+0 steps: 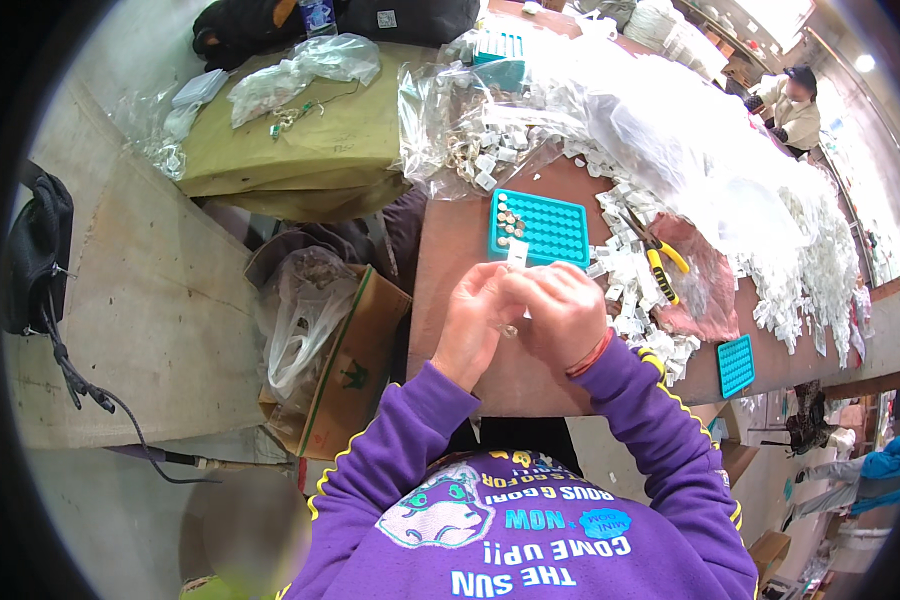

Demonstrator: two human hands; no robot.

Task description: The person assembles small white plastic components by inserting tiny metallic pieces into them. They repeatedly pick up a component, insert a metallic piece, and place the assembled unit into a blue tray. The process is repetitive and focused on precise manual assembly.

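Note:
In front of my chest, my left hand and my right hand meet with fingertips pinched together. A small white card sticks up between them. Below the fingers hangs a small, shiny round piece; its kind is too small to make out. Just beyond the hands lies a teal tray with rows of small pockets. Several small round metallic pieces sit in its left side. A red band circles my right wrist.
White plastic pieces heap the table's right and far side. Yellow-handled pliers lie on them beside a pink cloth. A second teal tray sits at the right edge. A cardboard box stands left below. Another person is far right.

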